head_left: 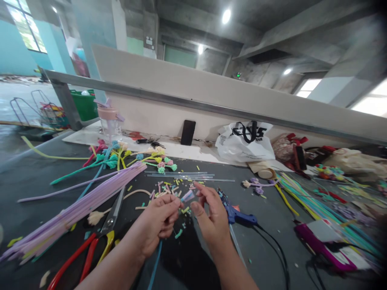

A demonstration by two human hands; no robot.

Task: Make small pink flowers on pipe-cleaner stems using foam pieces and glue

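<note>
My left hand (165,213) is closed in a pinch on a blue pipe cleaner (155,264), whose stem runs out below the hand. A small lavender-and-blue tuft (187,196) shows just beyond its fingertips. Close on the right is my right hand (208,209), thumb and fingers apart, with nothing seen between them. Small cut pipe cleaner pieces (178,233) lie scattered beneath and beyond both hands. Beside the right hand lies a blue hot glue gun (242,215). Scissors (110,223) with red and yellow handles lie left of my left forearm.
A lavender pipe cleaner bundle (87,205) lies at left, near finished pipe cleaner flowers (111,161). Clear glue sticks (181,175) lie farther back. A phone (188,133) leans on the partition beside a white bag (244,143). A magenta tool (323,245) sits right.
</note>
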